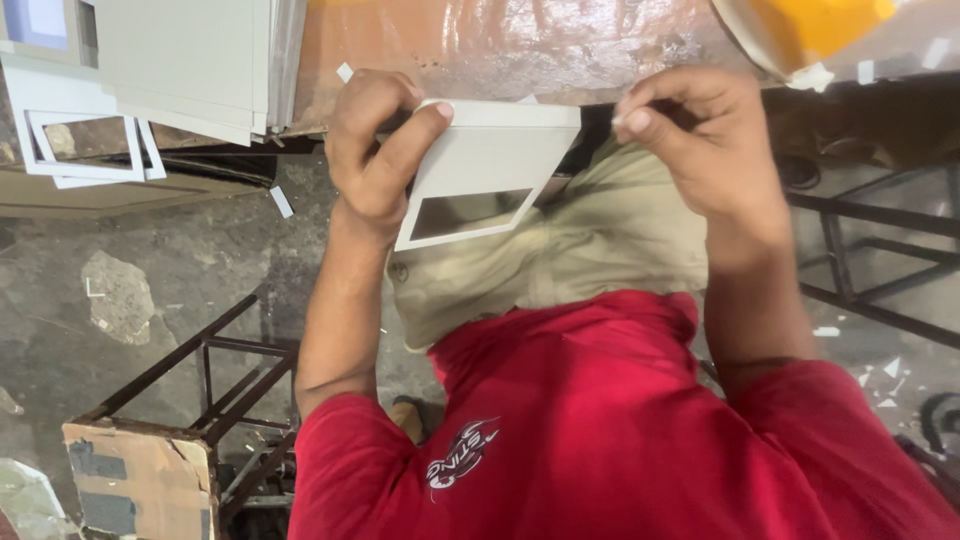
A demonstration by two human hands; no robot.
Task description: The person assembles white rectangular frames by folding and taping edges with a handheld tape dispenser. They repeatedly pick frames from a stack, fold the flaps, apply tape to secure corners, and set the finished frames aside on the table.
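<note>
While the left hand [372,160] grips a grey card piece [490,165] with a window cut in it, its thumb lies across the front and its fingers curl round the side edge. This card piece is held up in the air, just at the edge of the brown table [480,40] and above the person's lap. By the card's top corner, the right hand [700,140] has its fingers bent and pinched together. More grey card sheets [190,60] lie stacked on the table, with cut frames [85,150] beside them.
</note>
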